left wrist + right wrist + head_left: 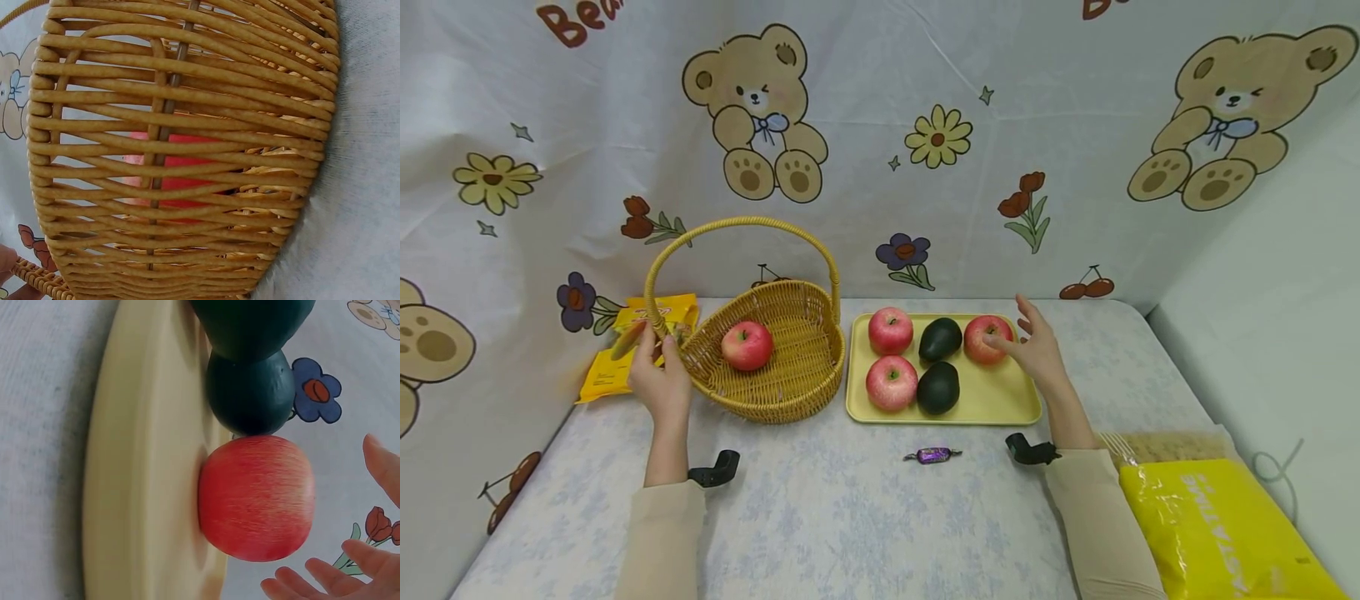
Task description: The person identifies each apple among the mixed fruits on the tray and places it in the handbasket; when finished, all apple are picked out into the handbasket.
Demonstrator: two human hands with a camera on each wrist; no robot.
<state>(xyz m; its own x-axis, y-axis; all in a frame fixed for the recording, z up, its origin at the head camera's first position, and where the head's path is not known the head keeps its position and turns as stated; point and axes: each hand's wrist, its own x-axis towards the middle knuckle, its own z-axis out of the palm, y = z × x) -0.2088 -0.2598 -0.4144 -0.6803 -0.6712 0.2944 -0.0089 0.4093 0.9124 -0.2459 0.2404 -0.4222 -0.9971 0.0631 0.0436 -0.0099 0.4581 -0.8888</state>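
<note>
A yellow wicker basket [790, 408] with a tall arched handle [741, 222] stands on the left side of the table, one red apple [747, 346] inside it. My left hand [660, 379] grips the lower left part of that handle; in the left wrist view its fingertips [6, 259] show at the handle. Close to the apple [256, 499] at the right of a pale yellow tray [1000, 408], my right hand [1036, 348] is spread, fingers apart from the fruit. Two more apples [891, 383] and two dark green avocados [938, 388] lie on the tray.
A purple wrapped candy [933, 455] lies in front of the tray. Yellow snack packets [606, 375] are behind the left hand. At the right front are a yellow pasta bag [1217, 525] and a white fork [1118, 447]. A bear-print cloth [865, 150] hangs behind.
</note>
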